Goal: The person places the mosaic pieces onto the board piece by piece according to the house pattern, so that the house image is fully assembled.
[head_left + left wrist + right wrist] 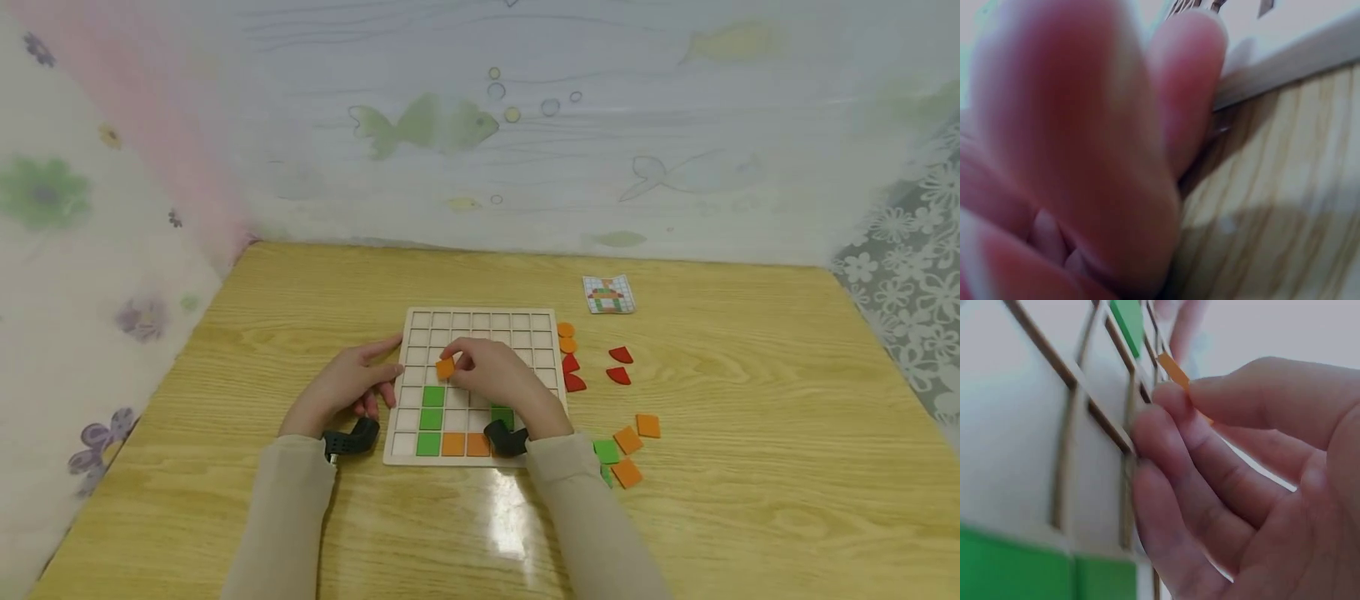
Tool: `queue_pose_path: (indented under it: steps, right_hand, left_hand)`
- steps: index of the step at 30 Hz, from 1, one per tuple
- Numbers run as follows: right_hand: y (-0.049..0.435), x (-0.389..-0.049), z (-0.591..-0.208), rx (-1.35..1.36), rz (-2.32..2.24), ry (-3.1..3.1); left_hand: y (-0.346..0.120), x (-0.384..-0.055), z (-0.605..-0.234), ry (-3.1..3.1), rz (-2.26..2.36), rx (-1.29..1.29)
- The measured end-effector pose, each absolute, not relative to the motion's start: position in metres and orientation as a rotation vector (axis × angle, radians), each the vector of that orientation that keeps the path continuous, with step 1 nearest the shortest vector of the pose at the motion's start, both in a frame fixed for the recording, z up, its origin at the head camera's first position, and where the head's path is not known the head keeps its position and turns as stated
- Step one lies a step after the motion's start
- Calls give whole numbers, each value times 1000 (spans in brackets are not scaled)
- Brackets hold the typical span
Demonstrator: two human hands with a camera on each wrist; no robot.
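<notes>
A wooden grid board [412, 397] lies on the table. My right hand [498, 379] pinches an orange square tile [445, 368] between thumb and fingers, over the board's left-middle cells. In the right wrist view the same tile [1174, 370] is tilted, its edge showing past the thumb. Below it, green square tiles [433, 396] form a column in the grid, and orange tiles [453, 445] sit in the bottom row. My left hand [341, 385] touches the board's left edge with straight index finger and thumb. The right wrist hides part of the board.
Right of the board lie orange round pieces [567, 344], red quarter-circle pieces [619, 376], and loose orange [648, 426] and green squares [606, 452]. A pattern card [609, 294] lies behind them. A decorated wall covering [525, 167] rises at the table's back edge.
</notes>
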State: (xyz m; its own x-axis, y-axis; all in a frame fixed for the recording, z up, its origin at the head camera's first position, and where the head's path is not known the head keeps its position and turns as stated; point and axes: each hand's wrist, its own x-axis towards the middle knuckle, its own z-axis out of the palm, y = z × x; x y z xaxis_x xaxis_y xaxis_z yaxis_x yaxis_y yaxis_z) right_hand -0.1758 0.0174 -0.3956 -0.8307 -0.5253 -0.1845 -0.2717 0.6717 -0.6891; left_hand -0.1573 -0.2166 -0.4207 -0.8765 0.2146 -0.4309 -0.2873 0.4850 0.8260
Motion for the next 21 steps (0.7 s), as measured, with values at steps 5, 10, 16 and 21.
queue_pose_path:
  steps: [5,10,16,21]
  right_hand:
    - [10,-171,-396,-585,-895,2555]
    - [5,-167,-397,-571,-825,2615]
    - [2,-166,-398,-574,-798,2642]
    - [0,-164,-399,-592,-766,2668]
  left_hand:
    - [-216,-157,-422,2259,1388,-54]
    - [-216,-156,-422,2251,1389,-72]
    - [-215,-156,-419,2251,1394,-73]
    - [-216,-156,-416,2247,1405,-45]
